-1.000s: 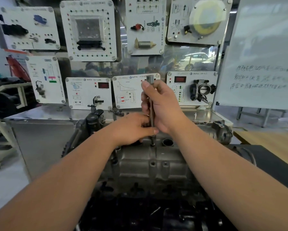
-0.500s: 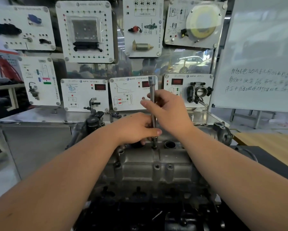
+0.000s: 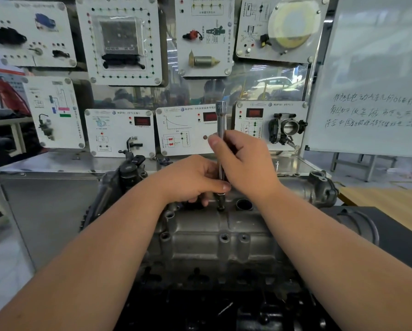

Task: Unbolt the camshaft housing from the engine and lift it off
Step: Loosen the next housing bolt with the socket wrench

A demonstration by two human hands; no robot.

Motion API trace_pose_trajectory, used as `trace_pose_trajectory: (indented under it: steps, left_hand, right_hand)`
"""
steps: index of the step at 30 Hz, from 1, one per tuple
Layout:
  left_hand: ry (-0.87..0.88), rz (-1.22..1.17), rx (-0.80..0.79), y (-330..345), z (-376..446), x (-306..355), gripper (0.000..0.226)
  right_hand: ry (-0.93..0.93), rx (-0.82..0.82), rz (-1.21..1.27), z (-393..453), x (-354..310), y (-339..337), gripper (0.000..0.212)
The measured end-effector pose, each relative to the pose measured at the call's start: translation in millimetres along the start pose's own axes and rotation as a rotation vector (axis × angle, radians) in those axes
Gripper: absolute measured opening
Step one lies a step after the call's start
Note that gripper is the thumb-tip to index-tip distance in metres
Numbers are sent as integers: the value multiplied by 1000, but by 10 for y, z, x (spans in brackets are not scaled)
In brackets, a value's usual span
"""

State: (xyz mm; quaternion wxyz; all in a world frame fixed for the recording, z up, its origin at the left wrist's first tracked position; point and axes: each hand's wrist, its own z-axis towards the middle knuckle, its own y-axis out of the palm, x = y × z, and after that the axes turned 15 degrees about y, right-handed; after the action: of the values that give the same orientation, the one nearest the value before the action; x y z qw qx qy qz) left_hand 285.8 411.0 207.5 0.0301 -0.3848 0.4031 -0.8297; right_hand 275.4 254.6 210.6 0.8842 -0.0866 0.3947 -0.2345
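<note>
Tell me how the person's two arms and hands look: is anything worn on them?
Both forearms are bare up to the frame's bottom edge; no sleeve shows. The left hand and right hand wear no gloves. No watch, ring or bracelet is visible. Fingernails are short.

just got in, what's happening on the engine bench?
A person is working on a bolt on top of the camshaft housing by hand. Both hands hold a long socket extension standing upright, its lower end down on a bolt spot near the housing's middle. The right hand grips the shaft higher up; the left hand pinches it low, near the socket. No ratchet handle is on top of it. The housing sits on the engine, not yet lifted. An open round hole lies just right of the tool.
</note>
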Motion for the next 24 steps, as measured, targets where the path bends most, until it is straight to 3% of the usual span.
trace_pose_trajectory:
  steps: [3,8,12,24]
  left_hand:
    - [-21,32,31,4,10,-21,7]
    - [-22,13,10,12,-15,-2,2]
    - [17,-40,-8,18,-44,20,17]
    - [-32,-6,21,17,0,-22,6]
  right_hand:
    - [46,22,30,-4,1,22,18]
    - [51,47,47,-17,8,46,20]
    - [61,60,32,-28,26,23,22]
    - [31,89,-27,-17,38,25,24]
